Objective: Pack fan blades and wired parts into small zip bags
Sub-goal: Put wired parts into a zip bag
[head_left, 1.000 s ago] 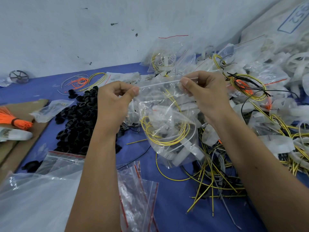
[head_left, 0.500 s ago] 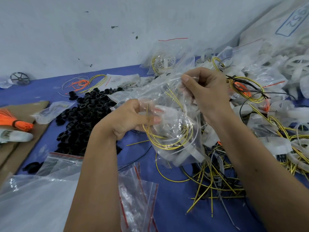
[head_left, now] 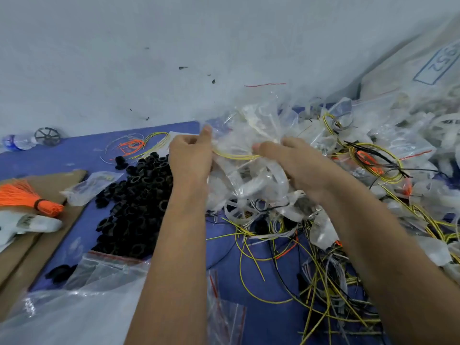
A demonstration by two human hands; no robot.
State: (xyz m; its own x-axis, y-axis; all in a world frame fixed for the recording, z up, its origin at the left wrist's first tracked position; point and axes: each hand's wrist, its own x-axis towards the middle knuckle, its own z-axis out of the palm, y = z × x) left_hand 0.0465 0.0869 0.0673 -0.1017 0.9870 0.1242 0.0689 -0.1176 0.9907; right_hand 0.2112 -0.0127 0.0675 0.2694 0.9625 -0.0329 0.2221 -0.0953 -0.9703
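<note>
I hold a small clear zip bag (head_left: pixel 249 170) between both hands above the blue table (head_left: pixel 249 277). Inside it show a coil of yellow wire and white fan blade parts. My left hand (head_left: pixel 190 160) grips the bag's left side, fingers curled. My right hand (head_left: pixel 291 163) grips its right side from above. The bag looks crumpled and blurred by motion. A heap of filled zip bags (head_left: pixel 388 150) lies behind and to the right. Loose yellow and black wires (head_left: pixel 311 282) tangle below the bag.
A pile of black ring parts (head_left: pixel 134 202) lies at the left. Empty red-striped zip bags (head_left: pixel 104 267) sit near the front. An orange wire bundle (head_left: pixel 25 195) rests on brown cardboard (head_left: pixel 29 257). A white wall stands behind; a large white sack (head_left: pixel 410 70) leans at right.
Both hands moved away from me toward the bag heap with the filled bag. My left hand went from the bag's middle up to its left side, and the bag got crumpled.
</note>
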